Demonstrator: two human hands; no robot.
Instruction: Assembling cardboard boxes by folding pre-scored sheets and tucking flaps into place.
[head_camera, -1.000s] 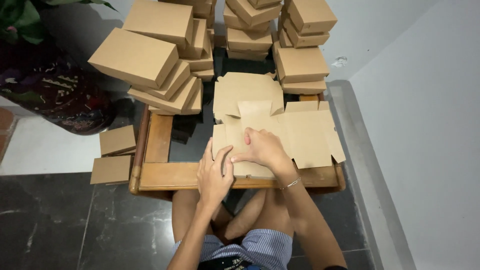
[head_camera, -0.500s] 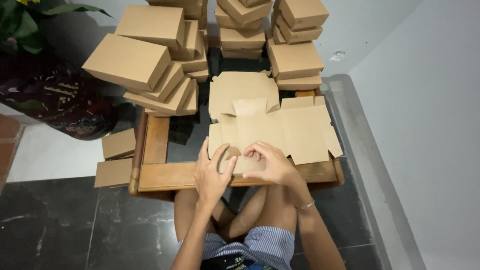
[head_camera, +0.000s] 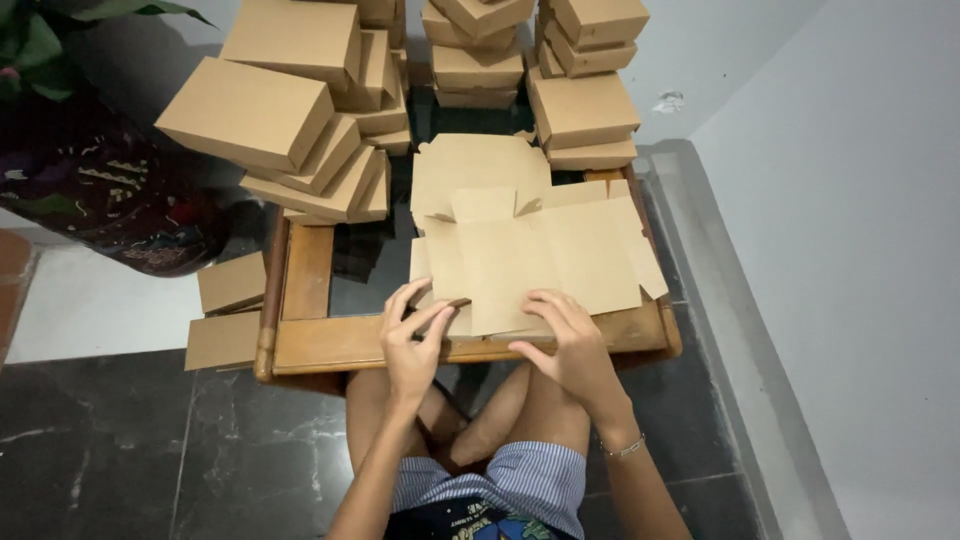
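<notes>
A flat, unfolded brown cardboard box blank lies on top of a small pile of like blanks on a low wooden table. My left hand pinches the blank's near left edge between thumb and fingers. My right hand presses down on its near edge, fingers spread over the cardboard. Both hands sit at the table's front rail, above my crossed bare legs.
Stacks of folded brown boxes crowd the table's left and far side. Two loose cardboard pieces lie on the floor at left. A dark patterned pot with a plant stands far left. A grey wall runs along the right.
The hands have slid along the blank's near edge: the right hand moved right and down to the front edge, and the left hand now pinches the left corner. The view has tilted slightly.
</notes>
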